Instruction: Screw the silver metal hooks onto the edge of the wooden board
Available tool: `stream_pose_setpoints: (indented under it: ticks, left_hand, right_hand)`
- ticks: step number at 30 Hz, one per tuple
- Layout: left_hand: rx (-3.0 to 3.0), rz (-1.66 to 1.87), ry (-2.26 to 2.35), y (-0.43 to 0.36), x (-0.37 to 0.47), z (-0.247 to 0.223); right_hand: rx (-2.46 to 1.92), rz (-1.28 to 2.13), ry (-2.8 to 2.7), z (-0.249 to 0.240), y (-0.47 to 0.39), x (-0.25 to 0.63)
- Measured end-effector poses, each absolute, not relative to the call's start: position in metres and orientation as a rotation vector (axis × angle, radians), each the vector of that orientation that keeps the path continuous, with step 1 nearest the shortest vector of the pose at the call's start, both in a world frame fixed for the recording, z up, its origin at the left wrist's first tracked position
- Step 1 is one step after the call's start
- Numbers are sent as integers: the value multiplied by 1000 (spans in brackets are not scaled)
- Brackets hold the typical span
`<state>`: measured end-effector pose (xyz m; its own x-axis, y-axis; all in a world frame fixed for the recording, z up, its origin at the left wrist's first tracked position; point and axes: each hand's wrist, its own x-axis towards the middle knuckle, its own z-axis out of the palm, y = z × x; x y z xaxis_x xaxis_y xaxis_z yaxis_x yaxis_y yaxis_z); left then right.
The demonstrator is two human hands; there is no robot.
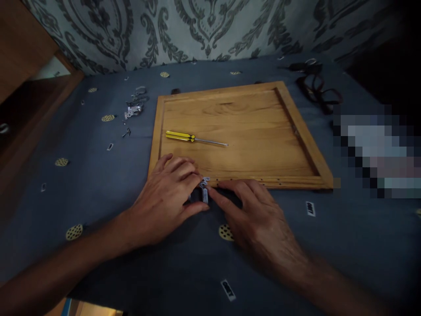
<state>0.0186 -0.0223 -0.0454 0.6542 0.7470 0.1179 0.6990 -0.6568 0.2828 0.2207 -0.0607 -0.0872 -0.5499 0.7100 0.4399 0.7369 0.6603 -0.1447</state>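
1. Far left there's a little heap of metal fittings (133,110) on the blue cloth (88,188), with some loose screws (126,132) just this side of it. Both are well apart from the hands.
2. Left hand (173,186): fingers curled over the panel's near edge, thumb and fingertips closed on a small metal hinge. Its knuckles hide part of that hinge, so I can't see the whole shape.
3. Yellow screwdriver (190,138) lies on the panel just beyond the left hand, which is the nearer one. Long axis runs roughly left to right, handle left, tip right. Nothing sits between it and those fingers.
4. The hinge (205,195) is the key bit: right at the panel's near edge, between the two hands, long part pointing back toward the person.
5. Wood panel (237,118) lies flat, raised rim around it, small dark holes along the near side.
6. Right hand (256,210): loosely spread, gripping nothing I can see, index fingertip against the hinge's right side.
7. Far right, what look like dark glasses (317,93), clear of the panel.
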Motion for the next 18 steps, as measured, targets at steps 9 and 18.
stream_pose_setpoints:
  ticks: [9,18]
  left_hand:
    - [2676,330,1163,-22,18,-44]
    - [2708,315,1191,-22,19,-46]
  right_hand:
    - [-1150,-118,-2424,-88,-61,220]
    - [-1124,-211,-2470,-88,-61,220]
